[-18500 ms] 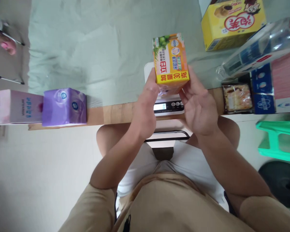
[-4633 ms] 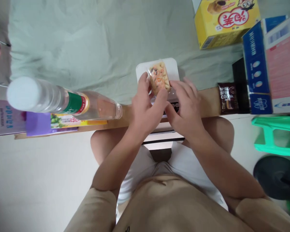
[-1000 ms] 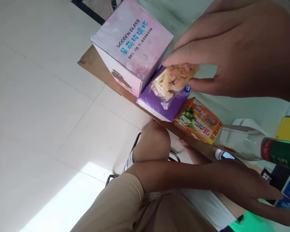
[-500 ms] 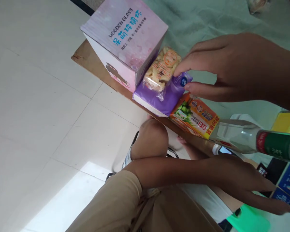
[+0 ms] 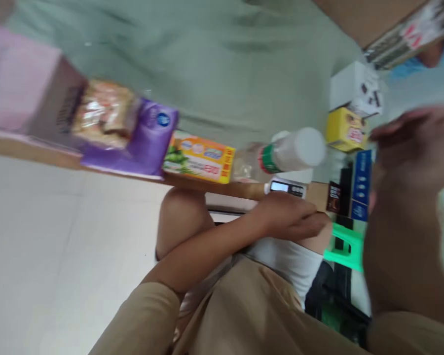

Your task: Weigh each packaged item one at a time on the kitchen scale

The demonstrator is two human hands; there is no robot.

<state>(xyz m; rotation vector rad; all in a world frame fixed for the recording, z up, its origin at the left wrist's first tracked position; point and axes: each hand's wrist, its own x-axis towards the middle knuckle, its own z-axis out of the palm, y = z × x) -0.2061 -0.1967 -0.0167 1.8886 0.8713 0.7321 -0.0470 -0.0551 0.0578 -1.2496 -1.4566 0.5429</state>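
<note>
The view is blurred by motion. A clear packet of biscuits lies on a purple tissue pack, beside a pink box at the table's near edge. My right hand hovers far to the right of it, fingers apart and holding nothing. My left hand rests over my lap just below a small digital scale, and nothing is in it either. An orange and yellow box and a clear plastic bottle lying on its side sit between the tissue pack and the scale.
A pale green cloth covers the table. At the right stand a yellow box, a white box, a blue box and a dark packet. A green stool is on the floor.
My right hand has let go of the biscuit packet, left it on the purple pack and drawn back to the right. The camera has swung right.
</note>
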